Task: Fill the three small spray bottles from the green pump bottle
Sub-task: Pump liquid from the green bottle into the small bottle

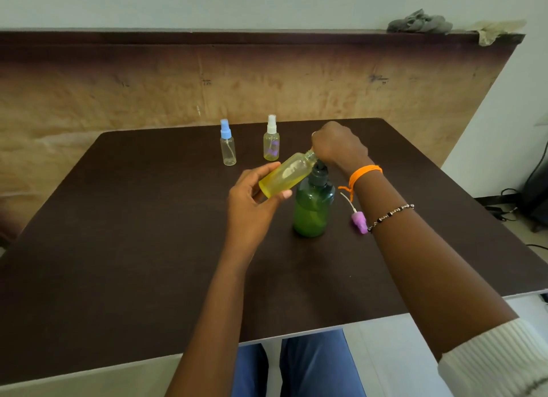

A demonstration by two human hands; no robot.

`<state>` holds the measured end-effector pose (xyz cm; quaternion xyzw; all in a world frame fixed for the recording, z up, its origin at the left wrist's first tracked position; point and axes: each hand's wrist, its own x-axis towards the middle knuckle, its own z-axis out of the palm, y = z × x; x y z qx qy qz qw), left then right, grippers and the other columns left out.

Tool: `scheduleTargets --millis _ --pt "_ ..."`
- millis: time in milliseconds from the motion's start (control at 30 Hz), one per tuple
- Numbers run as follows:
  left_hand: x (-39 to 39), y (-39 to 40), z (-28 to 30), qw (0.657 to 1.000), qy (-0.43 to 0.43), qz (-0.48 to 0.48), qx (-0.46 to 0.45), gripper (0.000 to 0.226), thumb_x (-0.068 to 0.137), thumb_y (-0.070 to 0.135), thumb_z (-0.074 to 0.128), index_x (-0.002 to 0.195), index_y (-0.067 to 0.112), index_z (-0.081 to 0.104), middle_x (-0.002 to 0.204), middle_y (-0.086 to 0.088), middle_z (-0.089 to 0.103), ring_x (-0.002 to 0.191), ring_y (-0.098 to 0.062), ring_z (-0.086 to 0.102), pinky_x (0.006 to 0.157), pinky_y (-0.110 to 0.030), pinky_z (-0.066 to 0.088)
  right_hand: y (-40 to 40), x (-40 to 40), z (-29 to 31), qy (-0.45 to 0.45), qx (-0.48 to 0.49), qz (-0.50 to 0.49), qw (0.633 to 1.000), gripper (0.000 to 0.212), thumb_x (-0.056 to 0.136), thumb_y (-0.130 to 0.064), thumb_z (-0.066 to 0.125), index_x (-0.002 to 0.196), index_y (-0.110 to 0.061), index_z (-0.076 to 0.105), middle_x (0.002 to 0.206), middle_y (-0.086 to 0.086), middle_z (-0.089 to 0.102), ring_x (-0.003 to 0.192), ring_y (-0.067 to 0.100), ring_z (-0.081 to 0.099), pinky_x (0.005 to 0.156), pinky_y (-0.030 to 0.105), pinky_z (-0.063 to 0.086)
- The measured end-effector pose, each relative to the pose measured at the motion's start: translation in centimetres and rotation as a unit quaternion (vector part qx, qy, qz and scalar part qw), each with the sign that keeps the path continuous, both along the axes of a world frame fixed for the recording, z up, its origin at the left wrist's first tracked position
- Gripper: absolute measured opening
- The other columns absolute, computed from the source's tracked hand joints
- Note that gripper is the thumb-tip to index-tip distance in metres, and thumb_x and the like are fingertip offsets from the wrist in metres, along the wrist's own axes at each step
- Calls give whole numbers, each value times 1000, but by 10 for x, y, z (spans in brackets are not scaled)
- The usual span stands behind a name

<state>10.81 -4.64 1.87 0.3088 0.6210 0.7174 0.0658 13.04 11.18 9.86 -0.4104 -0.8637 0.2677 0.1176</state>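
A dark brown table (148,233) fills most of the view. Behind it stands a big tan board (118,100) with a dark top edge, and above that a pale wall (237,2). A gray rag (419,23) and a crumpled pale cloth (498,29) lie on top of the board at the right. Black cables (510,201) lie on the floor at the right. The person's blue trousers (311,367) show below the near edge of the table.

The green pump bottle (312,210) stands upright near the middle of the table. The right hand (338,144) is on top of its dark pump (319,173). Its fingers are curled down over the pump head, but the back of the hand hides just how they hold it. An orange thread band (364,174) and a bead bracelet (391,214) sit on that arm.

The left hand (255,201) holds a small bottle full of yellow liquid (284,174). The thumb and fingers wrap around its lower end. The bottle is tilted, with its open neck up against the pump spout.

A purple spray cap (358,221) with its thin tube lies on the table just right of the green bottle, partly behind the right arm.

Two more small bottles stand upright farther back, well apart from the hands. The blue-capped bottle (227,144) looks clear. The white-capped bottle (271,143), to its right, looks yellow.
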Motion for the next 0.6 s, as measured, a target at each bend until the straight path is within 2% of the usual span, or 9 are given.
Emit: scheduleTargets --millis 100,200,267,333,400,433,500,600 --pt "0 1 -3 1000 -2 2 -2 51 72 -5 73 107 30 62 114 -10 62 103 -9 63 85 -20 51 4 -3 -9 -5 -24 3 1000 19 90 -18 40 94 -8 55 109 15 58 104 37 54 102 49 40" --pt "0 1 -5 1000 -1 3 -5 52 72 -5 73 107 30 62 113 -8 61 102 -9 63 83 -19 51 4 -3 -13 -20 -42 23 999 33 95 -11 35 117 2 56 124 24 56 116 40 53 97 44 43" --pt "0 1 -5 1000 2 1 -11 52 72 -6 73 109 28 62 110 -6 61 101 -9 63 83 -17 50 4 -3 -14 -17 -45 34 998 35 96 -10 33 119 4 55 125 25 55 117 41 52 97 45 44" --pt "1 0 -3 1000 -1 -5 -8 51 72 -6 73 109 27 62 108 -5 61 99 -5 63 82 -15 49 6 -3 -9 -19 -27 46 998 28 93 -14 36 102 -1 60 120 22 58 108 39 55 95 45 43" --pt "2 0 0 1000 -6 -8 -2 50 72 -7 73 109 26 62 107 -3 60 96 -1 62 80 -13 49 8 -4 -3 -17 -18 45 999 22 89 -19 40 78 -8 55 110 19 61 93 35 53 88 44 40" --pt "2 1 1 1000 -7 -8 1 50 72 -7 72 109 26 62 106 -2 60 96 0 62 80 -13 49 9 -5 -1 -19 -18 45 999 22 88 -20 40 77 -9 54 105 17 60 91 34 51 89 44 40" --pt "2 1 1 1000 -8 -8 6 50 73 -7 72 108 27 62 106 0 60 96 0 62 81 -14 49 7 -6 0 -17 -20 43 999 23 90 -22 38 86 -7 55 103 14 58 92 34 51 96 47 40" --pt "1 1 -2 1000 -7 -6 3 51 72 -6 73 108 28 62 106 -1 60 97 -3 63 83 -16 50 6 -8 -10 -5 -32 51 998 32 96 -14 33 110 2 57 122 22 57 107 39 54 97 45 42"
